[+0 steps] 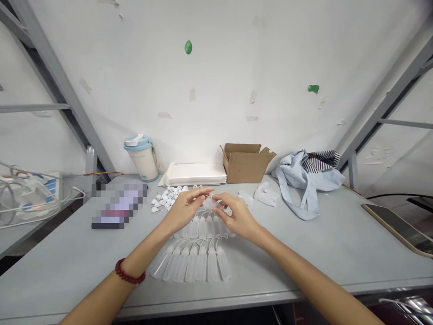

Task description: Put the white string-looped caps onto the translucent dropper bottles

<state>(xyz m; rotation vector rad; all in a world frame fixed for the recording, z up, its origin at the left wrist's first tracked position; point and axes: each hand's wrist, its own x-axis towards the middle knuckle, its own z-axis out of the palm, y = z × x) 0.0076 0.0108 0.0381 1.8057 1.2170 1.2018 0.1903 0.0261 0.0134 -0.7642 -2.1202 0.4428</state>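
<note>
My right hand [238, 216] is closed round a small translucent plastic bottle [212, 204], held above the table. At its upper end, my left hand [185, 208] pinches with thumb and fingertips; what lies between them is too small to make out. Just below my hands stretches a back row of similar bottles [202, 227] with thin curved tubes at their tops, partly hidden by my hands. Closer to me lies a front row of several such bottles [191, 266]. Beyond my left hand is a pile of small white caps [169, 196].
Loose translucent bottles [266, 194] lie to the right, near an open cardboard box [248, 167] and a blue cloth bag [296, 174]. A white stack [199, 174], a tumbler [144, 160] and a blurred-out device [122, 205] stand left. A phone [399, 228] rests far right.
</note>
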